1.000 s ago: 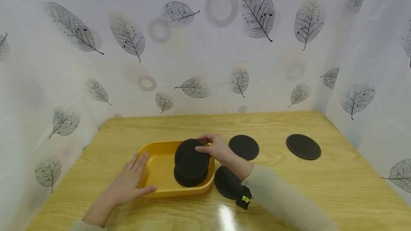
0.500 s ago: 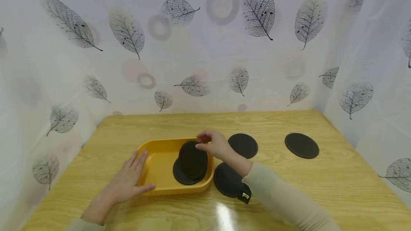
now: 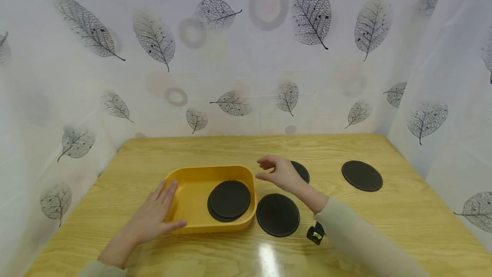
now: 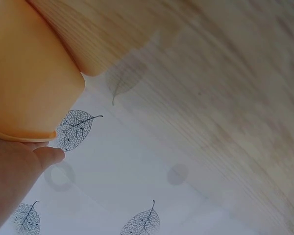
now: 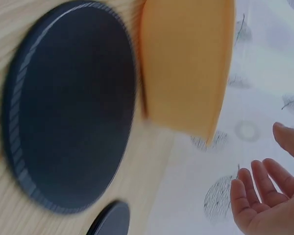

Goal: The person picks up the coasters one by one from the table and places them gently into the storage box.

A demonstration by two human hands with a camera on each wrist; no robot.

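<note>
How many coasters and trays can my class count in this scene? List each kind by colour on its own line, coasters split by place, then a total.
Yellow tray: 1
Black coasters visible inside the tray: 2
Black coasters outside it: 3
Total: 6

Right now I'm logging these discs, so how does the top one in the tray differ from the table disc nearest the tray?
The top disc sits inside the yellow tray; the nearest table disc lies outside it. The top disc overlaps a lower disc, whereas the nearest table disc lies directly on the table. Both are black and round.
</note>
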